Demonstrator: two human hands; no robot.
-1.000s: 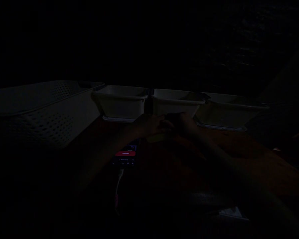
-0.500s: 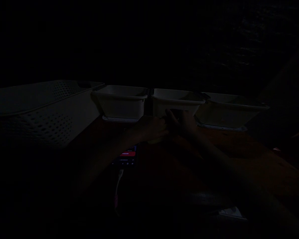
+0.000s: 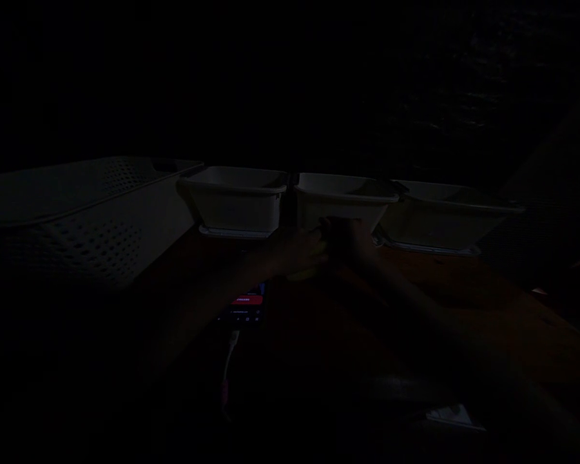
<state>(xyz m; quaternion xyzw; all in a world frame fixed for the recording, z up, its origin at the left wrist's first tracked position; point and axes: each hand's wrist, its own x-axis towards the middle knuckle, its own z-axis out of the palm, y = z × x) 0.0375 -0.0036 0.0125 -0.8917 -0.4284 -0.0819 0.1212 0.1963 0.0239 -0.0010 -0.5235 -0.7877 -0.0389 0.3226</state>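
Observation:
The scene is very dark. My left hand [image 3: 297,250] and my right hand [image 3: 352,238] are close together in front of the middle white tub [image 3: 341,206]. The left fingers look curled around a pale yellowish thing [image 3: 303,275], whose lower edge shows under the hand; its kind cannot be made out. Bent fingers on my right hand meet the left one, and whatever they hold is lost in shadow. Below my left forearm lies a lit phone [image 3: 248,301], partly covered by the arm, with a white cable [image 3: 231,351] plugged into its near end.
A white perforated basket [image 3: 159,216] stands at the left. Beside it is another white tub [image 3: 236,209], and a third tub [image 3: 435,222] sits at the right. They stand on a brown wooden table [image 3: 502,303]. A pale flat item [image 3: 452,415] lies near the front.
My right hand has shifted slightly, its raised thumb or finger now lower and nearer my left hand. The left hand stays nearly in place. Tubs and phone have not moved.

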